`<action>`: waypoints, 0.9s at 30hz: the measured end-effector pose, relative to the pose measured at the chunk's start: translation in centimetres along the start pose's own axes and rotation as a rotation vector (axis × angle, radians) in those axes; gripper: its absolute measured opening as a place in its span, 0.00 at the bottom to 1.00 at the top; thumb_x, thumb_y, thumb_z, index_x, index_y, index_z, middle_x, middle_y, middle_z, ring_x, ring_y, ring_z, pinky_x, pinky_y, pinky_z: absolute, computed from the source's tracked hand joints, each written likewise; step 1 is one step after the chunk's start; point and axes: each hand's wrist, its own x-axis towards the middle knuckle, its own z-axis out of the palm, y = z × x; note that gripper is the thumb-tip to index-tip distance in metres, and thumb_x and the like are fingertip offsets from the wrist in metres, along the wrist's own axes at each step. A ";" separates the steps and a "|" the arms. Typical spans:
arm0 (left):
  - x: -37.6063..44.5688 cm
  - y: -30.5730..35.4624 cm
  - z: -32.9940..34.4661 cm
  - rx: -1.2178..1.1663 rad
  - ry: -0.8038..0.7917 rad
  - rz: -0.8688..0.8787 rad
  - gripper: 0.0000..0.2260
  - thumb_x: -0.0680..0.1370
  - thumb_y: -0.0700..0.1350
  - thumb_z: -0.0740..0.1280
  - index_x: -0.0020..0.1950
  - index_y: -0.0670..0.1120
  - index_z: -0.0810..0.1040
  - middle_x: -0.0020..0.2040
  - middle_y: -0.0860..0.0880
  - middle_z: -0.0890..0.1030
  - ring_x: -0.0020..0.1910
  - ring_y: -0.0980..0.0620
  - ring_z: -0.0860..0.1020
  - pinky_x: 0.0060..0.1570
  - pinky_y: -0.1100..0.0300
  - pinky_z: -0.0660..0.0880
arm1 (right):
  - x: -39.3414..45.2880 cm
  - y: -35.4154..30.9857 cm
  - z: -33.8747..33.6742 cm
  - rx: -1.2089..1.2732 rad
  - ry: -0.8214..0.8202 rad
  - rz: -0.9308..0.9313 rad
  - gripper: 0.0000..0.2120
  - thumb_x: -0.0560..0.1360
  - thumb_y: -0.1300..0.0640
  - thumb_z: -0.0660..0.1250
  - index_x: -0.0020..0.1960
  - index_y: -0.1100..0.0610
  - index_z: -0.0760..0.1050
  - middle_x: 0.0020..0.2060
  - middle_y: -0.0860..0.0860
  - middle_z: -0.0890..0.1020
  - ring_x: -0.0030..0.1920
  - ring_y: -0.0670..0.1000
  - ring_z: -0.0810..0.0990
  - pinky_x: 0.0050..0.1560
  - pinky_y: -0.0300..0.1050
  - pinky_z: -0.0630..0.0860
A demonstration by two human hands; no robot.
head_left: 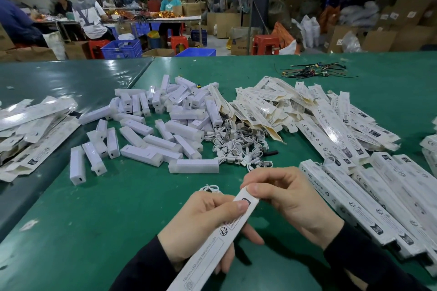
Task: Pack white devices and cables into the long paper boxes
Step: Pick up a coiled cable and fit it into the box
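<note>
Packing workshop: stacked cartons [387, 38], worktables [354, 92].

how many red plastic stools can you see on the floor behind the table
3: one stool at left beside the blue crate, one near the middle, one further right. Others may be hidden behind people or boxes.

green table [94, 208] | red stools [264, 43] | blue crates [121, 48] | stacked cartons [402, 33]
</note>
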 end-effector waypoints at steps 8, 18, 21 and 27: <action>0.3 0.1 -0.1 -0.011 0.165 0.009 0.15 0.72 0.54 0.66 0.32 0.45 0.82 0.28 0.43 0.81 0.15 0.50 0.73 0.17 0.67 0.67 | -0.6 2.0 1.2 -0.368 0.092 -0.233 0.12 0.76 0.52 0.66 0.55 0.52 0.84 0.52 0.46 0.83 0.58 0.51 0.80 0.59 0.44 0.75; 0.7 -0.6 0.7 0.034 0.304 0.133 0.14 0.69 0.56 0.67 0.38 0.45 0.84 0.37 0.37 0.83 0.16 0.49 0.72 0.17 0.65 0.67 | -0.4 1.9 1.5 -0.227 0.114 -0.202 0.08 0.74 0.62 0.70 0.51 0.56 0.85 0.49 0.50 0.85 0.52 0.48 0.83 0.51 0.36 0.76; 1.0 -0.9 1.3 0.010 0.365 0.189 0.15 0.72 0.55 0.64 0.40 0.46 0.85 0.33 0.43 0.82 0.23 0.51 0.75 0.23 0.62 0.72 | -0.2 1.4 1.4 -0.040 0.183 -0.142 0.10 0.71 0.61 0.70 0.50 0.57 0.85 0.48 0.51 0.86 0.50 0.47 0.84 0.48 0.34 0.77; 1.2 -1.3 1.5 -0.031 0.434 0.336 0.16 0.72 0.41 0.72 0.60 0.47 0.81 0.52 0.40 0.84 0.43 0.45 0.82 0.43 0.49 0.80 | -0.1 1.3 1.0 -0.101 0.182 -0.095 0.11 0.71 0.57 0.74 0.54 0.52 0.83 0.51 0.53 0.85 0.52 0.52 0.83 0.50 0.43 0.79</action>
